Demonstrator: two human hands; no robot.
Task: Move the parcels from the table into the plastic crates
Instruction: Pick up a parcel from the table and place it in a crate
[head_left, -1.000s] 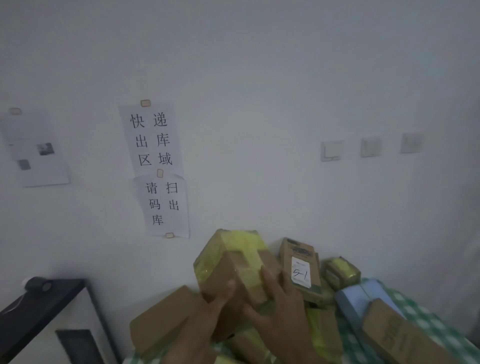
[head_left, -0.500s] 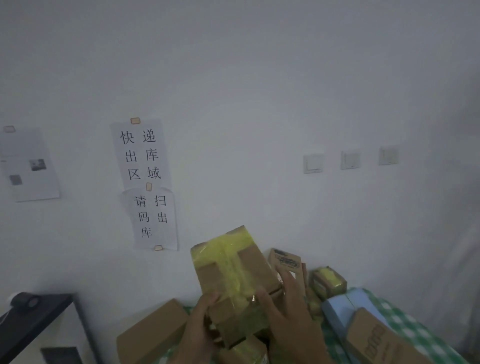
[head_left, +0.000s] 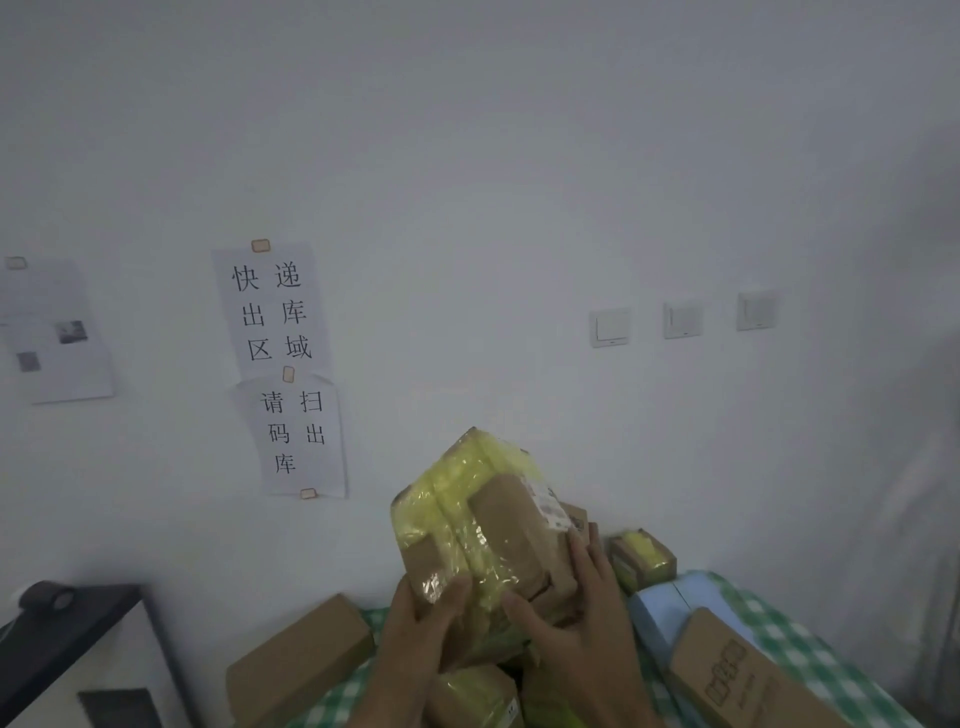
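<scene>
Parcel in hand: cardboard box wrapped in yellow tape (head_left: 483, 530), lifted above the pile and tilted, a white label on its upper right face.
Left hand: left hand (head_left: 415, 644) grips the box's lower left corner, thumb pressed across the front, fingers hidden behind.
Right hand: right hand (head_left: 576, 634) clasps the lower right side, fingers laid up along the edge, thumb tucked in under the bottom.
Table: table with green-and-white checked cloth (head_left: 800, 639) runs along the lower right, against the white wall.
Parcels on the table: long plain brown box (head_left: 301, 660) lies at the left, near the left wrist; small yellow-taped box (head_left: 644, 558) sits just right of the held one, by the wall; pale blue parcel (head_left: 670, 608) lies in front of that; printed brown carton (head_left: 748, 675) leans partly over the blue one at the lower right; another yellow-taped parcel (head_left: 478, 696) lies directly under the hands.
Wall: two paper notices with Chinese characters (head_left: 283, 364), taped one above the other; three light switches (head_left: 680, 319) further right.
Lower left: dark-topped cabinet (head_left: 67, 629), apart from the table.
</scene>
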